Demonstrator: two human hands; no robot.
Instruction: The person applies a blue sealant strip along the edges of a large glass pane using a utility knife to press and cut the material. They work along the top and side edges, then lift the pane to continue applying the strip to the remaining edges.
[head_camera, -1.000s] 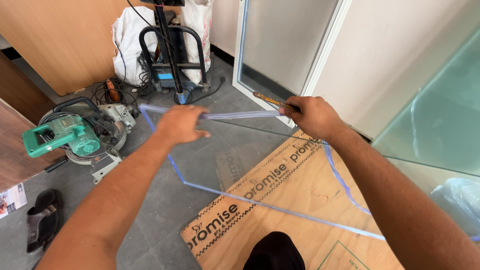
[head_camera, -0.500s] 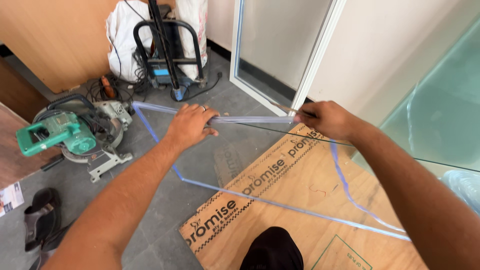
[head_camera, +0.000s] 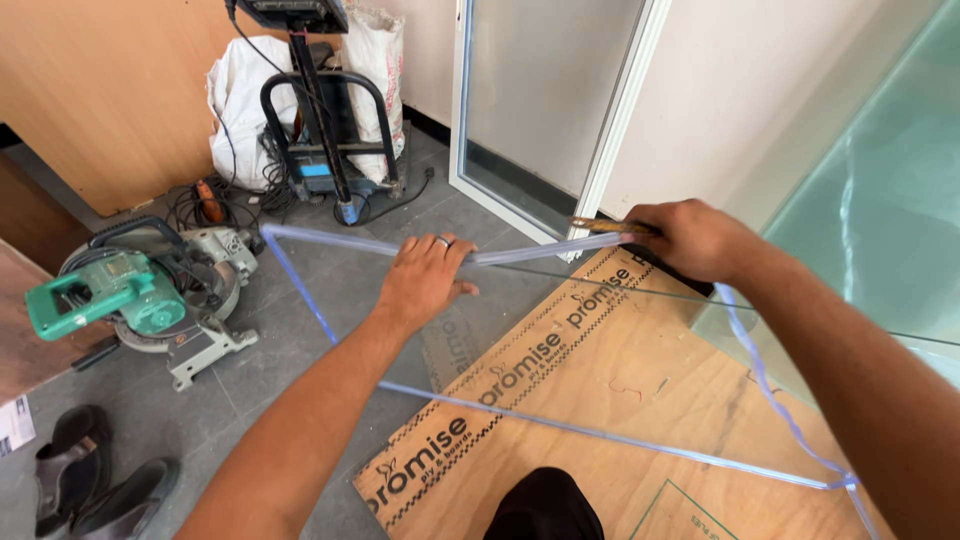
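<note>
A clear glass pane (head_camera: 560, 330) edged with a bluish translucent strip (head_camera: 540, 249) lies level in front of me, above a plywood sheet (head_camera: 640, 400) on the floor. My left hand (head_camera: 425, 280) rests palm down on the pane's far edge, fingers over the strip. My right hand (head_camera: 690, 238) grips a thin brown-handled tool (head_camera: 600, 227) whose tip meets the strip at the pane's far right corner. The strip hangs loose along the right side (head_camera: 770, 390).
A green mitre saw (head_camera: 140, 290) sits on the grey floor at the left, with sandals (head_camera: 90, 480) near it. A black stand with cables and white sacks (head_camera: 320, 130) is at the back. A white-framed glass panel (head_camera: 540, 110) leans on the wall. Another large glass sheet (head_camera: 890, 200) rises at right.
My view has shifted slightly, and my left hand has slid a little right along the far edge. The right hand stays at the corner with the tool.
</note>
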